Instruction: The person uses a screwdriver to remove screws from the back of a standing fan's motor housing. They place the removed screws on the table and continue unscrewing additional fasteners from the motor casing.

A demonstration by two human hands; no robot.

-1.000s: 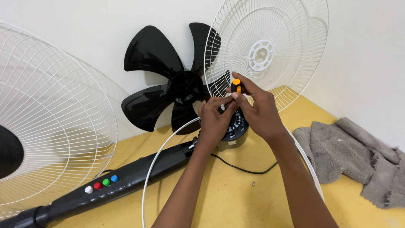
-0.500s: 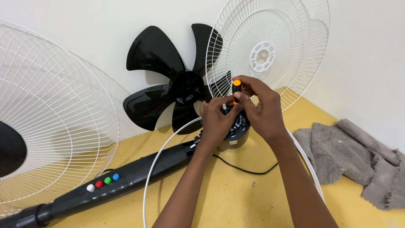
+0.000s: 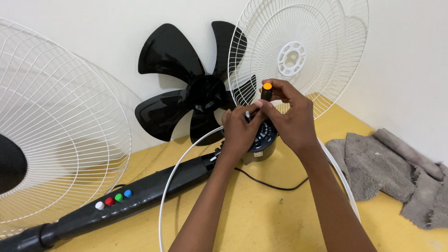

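Note:
My right hand (image 3: 291,119) grips a screwdriver with a black handle and orange cap (image 3: 267,91), held upright over the black fan motor housing (image 3: 261,142). My left hand (image 3: 238,130) rests on the motor's top beside the metal shaft (image 3: 247,113), fingers pinched near the screwdriver tip. The motor joins a black fan stand (image 3: 140,193) with white, red, green and blue buttons (image 3: 113,199), lying on the yellow floor. A white plastic guard ring (image 3: 175,172) loops around my forearms.
A black five-blade fan propeller (image 3: 186,88) leans on the white wall. A white wire grille (image 3: 303,46) stands behind my hands. Another fan's grille (image 3: 51,126) fills the left. A grey rag (image 3: 387,172) lies right; a black cord (image 3: 270,185) and a small screw (image 3: 281,201) lie on the floor.
The hands have stayed on the motor; the screwdriver handle shifted only slightly between my fingers. The view moved a little.

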